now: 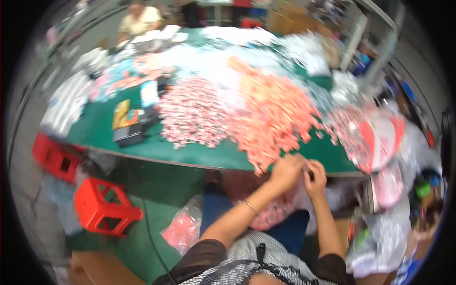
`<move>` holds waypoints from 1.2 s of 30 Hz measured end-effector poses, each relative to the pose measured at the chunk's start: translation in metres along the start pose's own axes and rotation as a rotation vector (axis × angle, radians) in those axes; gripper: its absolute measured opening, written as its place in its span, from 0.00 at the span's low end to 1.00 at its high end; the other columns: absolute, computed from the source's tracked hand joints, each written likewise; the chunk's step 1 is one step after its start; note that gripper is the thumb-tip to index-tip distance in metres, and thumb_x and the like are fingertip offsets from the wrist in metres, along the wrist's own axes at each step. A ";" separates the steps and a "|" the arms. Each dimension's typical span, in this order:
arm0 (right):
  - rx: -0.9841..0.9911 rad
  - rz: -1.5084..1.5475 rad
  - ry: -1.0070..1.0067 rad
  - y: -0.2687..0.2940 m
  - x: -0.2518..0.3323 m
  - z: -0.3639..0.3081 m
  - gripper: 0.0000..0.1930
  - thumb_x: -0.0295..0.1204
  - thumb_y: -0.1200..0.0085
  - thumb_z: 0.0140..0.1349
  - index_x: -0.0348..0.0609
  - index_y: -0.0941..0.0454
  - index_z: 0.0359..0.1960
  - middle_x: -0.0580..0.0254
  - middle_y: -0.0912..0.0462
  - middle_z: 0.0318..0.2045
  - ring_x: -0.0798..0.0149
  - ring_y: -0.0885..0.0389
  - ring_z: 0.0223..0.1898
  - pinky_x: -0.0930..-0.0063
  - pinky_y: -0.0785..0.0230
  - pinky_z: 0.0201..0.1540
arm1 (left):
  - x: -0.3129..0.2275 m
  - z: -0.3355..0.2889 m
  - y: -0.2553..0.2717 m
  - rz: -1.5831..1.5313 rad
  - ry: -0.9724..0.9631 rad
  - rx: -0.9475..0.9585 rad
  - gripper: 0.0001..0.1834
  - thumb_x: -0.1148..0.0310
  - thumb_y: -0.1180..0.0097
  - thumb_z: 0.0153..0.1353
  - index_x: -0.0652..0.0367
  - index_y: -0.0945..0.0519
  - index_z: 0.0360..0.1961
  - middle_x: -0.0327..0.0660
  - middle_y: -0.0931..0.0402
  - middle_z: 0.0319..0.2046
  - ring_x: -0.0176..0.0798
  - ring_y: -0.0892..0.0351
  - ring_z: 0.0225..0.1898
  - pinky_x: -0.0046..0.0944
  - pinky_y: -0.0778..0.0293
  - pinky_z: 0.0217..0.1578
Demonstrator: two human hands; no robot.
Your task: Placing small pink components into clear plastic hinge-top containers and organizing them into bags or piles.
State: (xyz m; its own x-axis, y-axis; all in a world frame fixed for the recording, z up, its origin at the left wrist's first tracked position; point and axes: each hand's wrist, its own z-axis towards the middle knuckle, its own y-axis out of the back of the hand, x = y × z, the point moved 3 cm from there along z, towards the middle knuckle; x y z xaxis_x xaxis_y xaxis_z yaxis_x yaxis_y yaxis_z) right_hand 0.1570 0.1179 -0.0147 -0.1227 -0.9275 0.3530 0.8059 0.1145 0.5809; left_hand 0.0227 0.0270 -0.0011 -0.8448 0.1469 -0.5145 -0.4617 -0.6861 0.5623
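My left hand (288, 171) and my right hand (315, 178) meet just over the front edge of the green table (190, 155). Both have their fingers bent and pinched together. Whatever lies between them is too small and blurred to name. Right beside my left hand is the near tip of a heap of small orange pieces (273, 114). Left of that heap lies a pile of small pink-and-white pieces (192, 111) with dark specks.
Black boxes (129, 135) sit left on the table. A red-and-white rounded package (382, 137) stands at the right edge by more pink pieces (349, 128). Red stools (105, 206) and a clear bag (183, 228) are on the floor. Another person (139, 21) is at the far left.
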 end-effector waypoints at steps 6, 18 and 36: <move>0.029 0.055 0.055 -0.002 0.029 -0.001 0.18 0.16 0.40 0.51 0.38 0.23 0.46 0.48 0.22 0.47 0.46 0.23 0.50 0.58 0.29 0.55 | -0.003 -0.025 0.017 0.062 -0.093 -0.095 0.17 0.67 0.38 0.51 0.56 0.21 0.43 0.38 0.24 0.41 0.41 0.25 0.40 0.40 0.31 0.37; 0.177 0.195 -0.186 0.004 0.036 0.007 0.10 0.23 0.43 0.59 0.36 0.25 0.43 0.49 0.22 0.40 0.49 0.23 0.43 0.62 0.30 0.48 | 0.011 -0.019 0.031 -0.249 -0.143 0.005 0.14 0.64 0.39 0.55 0.61 0.22 0.39 0.46 0.26 0.32 0.51 0.25 0.37 0.46 0.28 0.38; 0.283 0.050 -0.449 -0.140 -0.038 -0.229 0.15 0.37 0.42 0.60 0.38 0.23 0.42 0.47 0.19 0.42 0.48 0.20 0.45 0.56 0.28 0.49 | -0.022 -0.065 0.091 -0.260 -0.109 0.146 0.13 0.67 0.38 0.53 0.57 0.21 0.40 0.45 0.21 0.37 0.50 0.20 0.39 0.46 0.24 0.39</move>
State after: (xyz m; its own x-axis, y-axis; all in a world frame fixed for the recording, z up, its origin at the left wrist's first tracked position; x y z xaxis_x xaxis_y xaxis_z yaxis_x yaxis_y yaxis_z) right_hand 0.1812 0.0555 -0.2777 -0.3736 -0.6821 0.6287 0.6367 0.3043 0.7085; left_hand 0.0166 -0.0851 0.0189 -0.7138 0.3849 -0.5851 -0.6933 -0.5068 0.5123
